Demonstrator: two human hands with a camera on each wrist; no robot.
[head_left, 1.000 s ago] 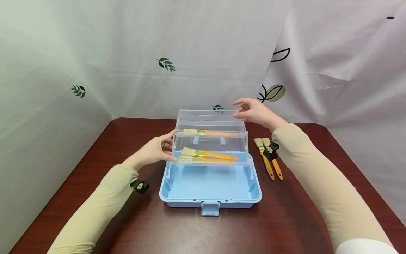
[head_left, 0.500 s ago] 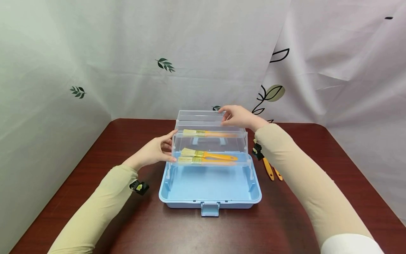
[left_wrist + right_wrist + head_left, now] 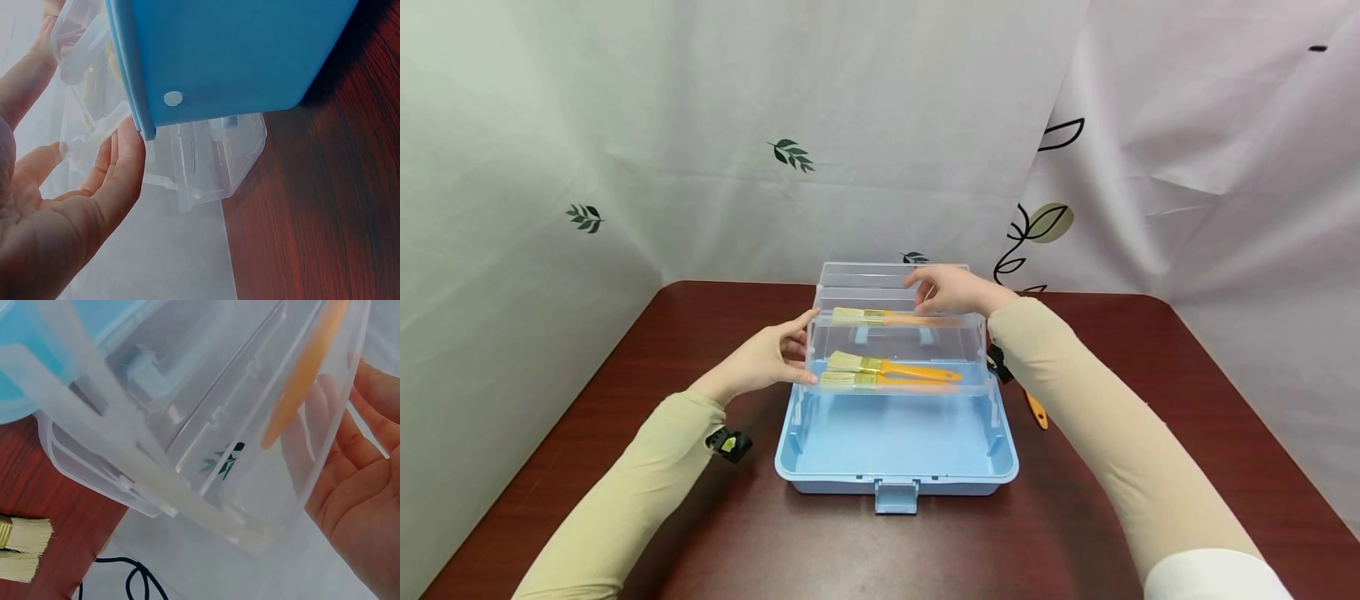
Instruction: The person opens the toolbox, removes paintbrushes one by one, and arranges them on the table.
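A light blue toolbox (image 3: 895,477) stands open, its clear trays raised in steps above the base. My left hand (image 3: 763,360) holds the trays' left end, one fingertip at the upper tray and another at the lower tray's corner; in the left wrist view the fingers (image 3: 115,169) surround the clear hinge arms. One yellow-handled paintbrush (image 3: 874,317) lies in the upper tray (image 3: 973,320), and two paintbrushes (image 3: 917,372) lie in the lower tray. Over the upper tray, my right hand (image 3: 951,290) hangs with fingers bent loosely, close to the brush handle (image 3: 306,375).
Right of the toolbox, paintbrushes lie on the dark red table (image 3: 1112,358), mostly hidden by my right forearm; one handle (image 3: 1037,411) shows, and bristles (image 3: 28,544) appear in the right wrist view. A white leaf-print cloth (image 3: 880,150) hangs behind.
My right hand has moved left and down, from the toolbox's back right corner to over the upper tray's brush. The left hand and the toolbox have stayed in place.
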